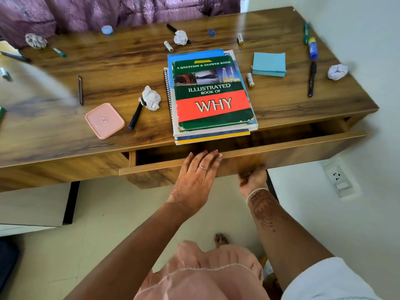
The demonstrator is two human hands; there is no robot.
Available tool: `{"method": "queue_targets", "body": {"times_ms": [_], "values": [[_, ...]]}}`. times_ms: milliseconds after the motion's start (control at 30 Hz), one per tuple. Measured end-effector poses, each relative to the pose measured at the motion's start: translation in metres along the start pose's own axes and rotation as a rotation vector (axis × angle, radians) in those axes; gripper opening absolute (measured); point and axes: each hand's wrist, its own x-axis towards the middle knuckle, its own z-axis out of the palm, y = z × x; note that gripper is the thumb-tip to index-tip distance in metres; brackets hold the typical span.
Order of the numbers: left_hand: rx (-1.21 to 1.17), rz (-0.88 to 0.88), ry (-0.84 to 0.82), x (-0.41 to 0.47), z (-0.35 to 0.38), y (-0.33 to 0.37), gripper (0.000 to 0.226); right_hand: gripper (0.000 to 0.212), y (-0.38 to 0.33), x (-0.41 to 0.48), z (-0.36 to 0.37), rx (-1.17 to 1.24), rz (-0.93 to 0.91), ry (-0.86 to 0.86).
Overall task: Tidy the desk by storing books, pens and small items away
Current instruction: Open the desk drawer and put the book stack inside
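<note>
A: Start at the left of the desk (108, 68). What lies there?

B: A crumpled patterned wad (36, 41) near the curtain, a teal pen (59, 52) beside it, and a dark pen (16, 56) at the far edge. Further in, a thin dark pencil (80, 89), then a pink square lid (104, 120) lying flat near the front edge.

A: And next to the lid?

B: A black marker (136, 115) with a ball of white paper (151, 98) touching its upper end. Behind them, a small pale blue tub (107, 30).

A: The middle?

B: A stack of books (211, 96), with a green and red one titled "Illustrated Book of Why" on top and a spiral notebook under it. The stack overhangs the front edge, above the partly open drawer (238, 156).

A: The hands?

B: The left hand (198, 177) rests flat on the drawer front, fingers close together, tips curled over its top edge. The right hand (253, 178) grips the drawer front from below; its fingers are hidden under the wood, so I cannot tell how they lie.

A: To the right?

B: A battery (250, 79) just beside the books, a blue pad of sticky notes (269, 64), a black pen (312, 79), a blue glue stick (312, 48), and another paper ball (337, 71) near the right edge.
</note>
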Motion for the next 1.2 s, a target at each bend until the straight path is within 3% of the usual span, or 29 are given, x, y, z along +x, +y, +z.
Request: {"method": "queue_targets", "body": {"times_ms": [333, 400, 500, 633, 833, 967, 1200], "values": [[-0.124, 0.015, -0.042, -0.037, -0.014, 0.027, 0.072, 0.051, 0.006, -0.045, -0.050, -0.125, 0.010, 0.132], [-0.157, -0.012, -0.039, -0.042, -0.014, 0.031, 0.072, 0.049, 0.006, -0.060, -0.050, -0.247, -0.094, 0.263], [-0.214, -0.034, -0.037, -0.051, -0.015, 0.038, 0.071, 0.047, 0.005, -0.093, -0.054, -0.373, -0.498, 0.469], [-0.291, -0.031, -0.012, -0.063, -0.019, 0.047, 0.068, 0.057, 0.002, -0.127, -0.068, -0.744, -1.001, 0.320], [-0.390, -0.069, 0.012, -0.071, -0.020, 0.055, 0.060, 0.034, -0.004, -0.141, -0.088, -1.525, -1.301, 0.125], [-0.426, -0.097, 0.006, -0.075, -0.025, 0.060, 0.053, 0.032, -0.011, -0.148, -0.095, -1.751, -1.297, -0.046], [-0.506, -0.227, -0.042, -0.082, -0.033, 0.072, 0.042, 0.030, -0.019, -0.160, -0.103, -1.769, -1.279, -0.102]]}}
